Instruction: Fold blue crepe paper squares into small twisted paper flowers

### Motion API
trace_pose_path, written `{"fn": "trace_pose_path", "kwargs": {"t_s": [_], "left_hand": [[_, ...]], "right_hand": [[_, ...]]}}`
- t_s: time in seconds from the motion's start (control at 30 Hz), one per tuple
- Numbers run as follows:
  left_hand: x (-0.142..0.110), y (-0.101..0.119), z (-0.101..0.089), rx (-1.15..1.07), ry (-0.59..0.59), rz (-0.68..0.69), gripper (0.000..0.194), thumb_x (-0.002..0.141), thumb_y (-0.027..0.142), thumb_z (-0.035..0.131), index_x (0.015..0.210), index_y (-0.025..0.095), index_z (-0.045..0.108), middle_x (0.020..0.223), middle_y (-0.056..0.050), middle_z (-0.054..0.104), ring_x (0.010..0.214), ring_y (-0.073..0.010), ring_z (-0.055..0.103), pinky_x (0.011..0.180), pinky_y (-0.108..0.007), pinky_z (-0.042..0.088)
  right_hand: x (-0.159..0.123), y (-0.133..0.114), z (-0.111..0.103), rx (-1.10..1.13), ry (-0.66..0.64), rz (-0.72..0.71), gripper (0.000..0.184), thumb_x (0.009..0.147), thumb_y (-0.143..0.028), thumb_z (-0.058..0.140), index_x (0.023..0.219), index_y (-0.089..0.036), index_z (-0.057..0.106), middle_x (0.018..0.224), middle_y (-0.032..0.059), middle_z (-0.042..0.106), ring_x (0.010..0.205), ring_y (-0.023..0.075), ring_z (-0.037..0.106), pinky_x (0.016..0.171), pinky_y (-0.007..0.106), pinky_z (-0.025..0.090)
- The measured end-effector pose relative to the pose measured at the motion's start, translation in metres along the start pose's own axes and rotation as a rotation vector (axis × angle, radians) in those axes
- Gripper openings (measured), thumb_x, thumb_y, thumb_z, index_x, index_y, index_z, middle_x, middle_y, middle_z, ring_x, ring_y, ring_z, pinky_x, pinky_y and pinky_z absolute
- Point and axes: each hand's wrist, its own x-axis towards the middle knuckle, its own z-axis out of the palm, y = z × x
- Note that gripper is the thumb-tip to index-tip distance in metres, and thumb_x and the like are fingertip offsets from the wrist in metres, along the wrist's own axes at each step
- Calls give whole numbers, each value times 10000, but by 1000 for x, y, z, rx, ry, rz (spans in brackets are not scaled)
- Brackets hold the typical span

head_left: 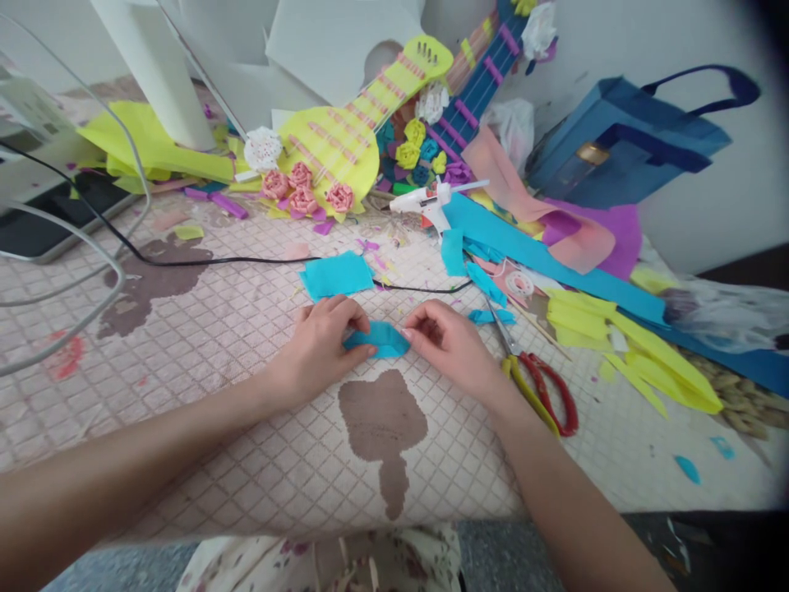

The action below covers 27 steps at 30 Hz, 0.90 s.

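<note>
A small folded piece of blue crepe paper (383,338) is held between my two hands, just above the quilted tablecloth. My left hand (329,341) pinches its left end between thumb and fingers. At the right end, the fingertips of my right hand (447,345) are closed on its corner. Beyond my left hand lies a stack of cut blue paper rectangles (338,275). Scissors (542,382) with red and yellow handles rest to the right of my right hand, their blades pointing away from me. A white glue gun (425,205) lies farther back.
Decorated paper guitars, one yellow (336,152) and one blue (472,107), lean at the back with paper flowers. A black cable (246,261) crosses the table. Yellow crepe strips (641,345) and a blue bag (622,148) are at right; a tablet (55,218) is at left.
</note>
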Motion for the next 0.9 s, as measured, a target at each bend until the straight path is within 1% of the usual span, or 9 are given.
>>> {"fn": "trace_pose_path", "kwargs": {"t_s": [0.1,0.23,0.33,0.47,0.6,0.67,0.77,0.83,0.9], "left_hand": [[1,-1,-4,-87,61,23,115,816,273,591,865,177,552,883,-32,584,842,-194,553,788,-368,428],[2,-4,-7,-50,113,82,73,833,225,546,880,172,563,915,-46,582,892,-204,546,792,-355,444],[3,-7,-7,-10,90,98,86,829,214,544,900,171,567,938,-56,597,928,-220,543,814,-373,447],[4,-9,-4,34,44,98,134,808,229,575,930,172,571,980,-67,616,969,-246,544,856,-409,438],[5,-9,-2,40,57,105,143,796,221,577,931,174,572,957,-62,627,949,-244,551,854,-414,436],[5,-8,-3,19,61,95,152,794,214,573,942,177,572,897,-48,632,906,-230,557,833,-400,438],[4,-5,-7,-8,33,69,159,792,212,574,947,176,582,795,-30,630,837,-215,558,792,-376,435],[4,-3,-10,-4,4,71,108,792,213,571,891,176,598,759,-26,624,798,-206,554,772,-365,430],[3,-3,-13,3,-22,89,71,796,232,572,829,180,608,765,-29,624,794,-205,555,770,-362,430]], "right_hand": [[0,1,2,-98,32,-16,24,835,-169,552,824,-190,549,823,18,562,745,137,525,638,269,417],[0,0,5,-156,7,6,39,818,-155,568,821,-189,550,850,23,548,739,136,522,644,273,419],[-1,-1,7,-168,1,35,95,787,-118,583,828,-188,535,899,26,529,762,135,521,667,276,425],[-1,-3,9,-146,-24,51,102,782,-98,571,804,-188,527,893,20,512,784,134,524,690,276,426],[-1,-4,9,-125,-8,43,108,771,-86,559,762,-188,525,850,15,522,770,137,522,685,278,422],[-1,-5,9,-83,9,44,98,776,-99,553,760,-192,526,809,7,544,744,136,524,677,282,422],[1,-6,8,87,13,80,65,799,-138,544,814,-198,524,767,-7,568,704,126,536,659,275,437],[2,-7,7,214,22,101,70,808,-162,545,860,-200,520,800,-2,574,725,123,549,667,269,453],[3,-7,7,297,37,96,84,812,-182,552,888,-201,520,842,10,573,767,125,554,685,267,463]]}}
